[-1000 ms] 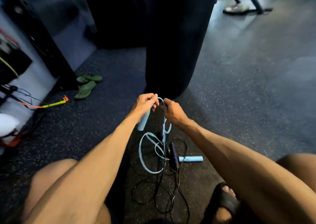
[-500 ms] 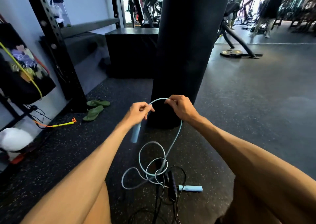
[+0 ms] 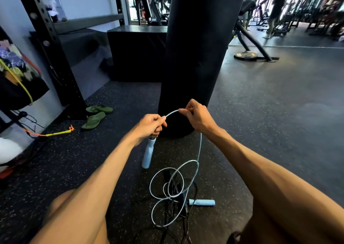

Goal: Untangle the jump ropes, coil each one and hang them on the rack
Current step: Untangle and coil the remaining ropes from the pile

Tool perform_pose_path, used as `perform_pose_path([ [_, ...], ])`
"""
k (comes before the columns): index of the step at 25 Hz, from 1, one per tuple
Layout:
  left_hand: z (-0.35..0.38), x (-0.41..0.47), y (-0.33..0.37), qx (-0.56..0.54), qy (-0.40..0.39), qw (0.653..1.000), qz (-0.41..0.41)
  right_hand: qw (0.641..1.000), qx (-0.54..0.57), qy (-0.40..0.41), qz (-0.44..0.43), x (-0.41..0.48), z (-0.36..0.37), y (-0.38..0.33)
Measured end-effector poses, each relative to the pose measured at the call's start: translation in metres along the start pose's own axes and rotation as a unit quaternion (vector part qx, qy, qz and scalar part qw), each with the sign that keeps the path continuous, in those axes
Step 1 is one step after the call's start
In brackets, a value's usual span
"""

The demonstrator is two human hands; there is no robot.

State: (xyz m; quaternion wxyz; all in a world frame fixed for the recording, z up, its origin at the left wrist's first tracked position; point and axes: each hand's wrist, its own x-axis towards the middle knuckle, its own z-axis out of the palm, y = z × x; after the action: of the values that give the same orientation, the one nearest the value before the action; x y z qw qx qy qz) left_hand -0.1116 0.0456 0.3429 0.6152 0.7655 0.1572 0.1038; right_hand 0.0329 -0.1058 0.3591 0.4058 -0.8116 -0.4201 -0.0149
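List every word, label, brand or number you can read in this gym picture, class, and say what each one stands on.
None can be read.
Dark hanging bag at the left edge: pale, graffiti-like lettering, too blurred and distorted to make out.
Weight plate on the floor: any marking is too small to read.
Punching bag, light blue rope handles and green sandals: no visible text.

Light-blue jump rope [image 3: 199, 147]: cord arcs between both hands, drops below right hand [image 3: 197, 118] into loose loops on floor. One blue handle [image 3: 148, 154] hangs under left hand [image 3: 149, 125]; other handle [image 3: 202, 202] lies flat below right hand. Black jump rope [image 3: 176, 189] tangled under loops.
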Motion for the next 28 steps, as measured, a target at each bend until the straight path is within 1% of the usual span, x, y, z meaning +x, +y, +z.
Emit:
perform_pose_path([
  [2, -0.003, -0.001, -0.001, 0.037, -0.01, 0.999, -0.01, 1.0, -0.001, -0.004, -0.01, -0.002, -0.001, 0.0],
  [4, -0.004, -0.003, -0.001, 0.038, -0.02, 0.999, -0.013, 1.0, 0.007, -0.003, -0.019, -0.004, -0.002, -0.001],
  [7, -0.006, -0.003, 0.004, -0.066, -0.031, 0.997, 0.012, 0.999, 0.026, -0.026, -0.009, -0.006, 0.0, 0.003],
  [10, -0.007, -0.006, 0.013, -0.216, -0.044, 0.975, 0.023, 0.991, 0.062, -0.111, 0.042, -0.012, 0.007, 0.002],
  [12, -0.006, -0.008, 0.018, -0.301, -0.036, 0.952, 0.038, 0.973, 0.099, -0.191, 0.084, -0.019, 0.013, -0.001],
  [14, -0.004, -0.008, 0.02, -0.352, 0.001, 0.934, 0.061, 0.943, 0.115, -0.286, 0.127, -0.028, 0.018, -0.003],
  [16, -0.008, -0.006, 0.019, -0.39, 0.048, 0.915, 0.09, 0.915, 0.1, -0.365, 0.139, -0.034, 0.022, -0.001],
  [18, -0.015, -0.002, 0.015, -0.428, 0.07, 0.893, 0.12, 0.902, 0.094, -0.398, 0.138, -0.038, 0.026, 0.001],
  [20, -0.021, 0.001, 0.011, -0.455, 0.083, 0.876, 0.138, 0.906, 0.104, -0.385, 0.142, -0.04, 0.029, -0.002],
  [22, -0.025, 0.003, 0.006, -0.466, 0.113, 0.868, 0.133, 0.929, 0.092, -0.34, 0.111, -0.041, 0.033, -0.008],
  [25, -0.027, 0.005, 0.002, -0.451, 0.166, 0.867, 0.13, 0.964, -0.002, -0.265, 0.004, -0.037, 0.039, -0.014],
  [27, -0.026, 0.004, 0.003, -0.413, 0.194, 0.879, 0.137, 0.969, -0.062, -0.23, -0.063, -0.033, 0.04, -0.017],
  [28, -0.025, 0.004, 0.002, -0.379, 0.208, 0.891, 0.141, 0.969, -0.07, -0.221, -0.088, -0.032, 0.039, -0.02],
])
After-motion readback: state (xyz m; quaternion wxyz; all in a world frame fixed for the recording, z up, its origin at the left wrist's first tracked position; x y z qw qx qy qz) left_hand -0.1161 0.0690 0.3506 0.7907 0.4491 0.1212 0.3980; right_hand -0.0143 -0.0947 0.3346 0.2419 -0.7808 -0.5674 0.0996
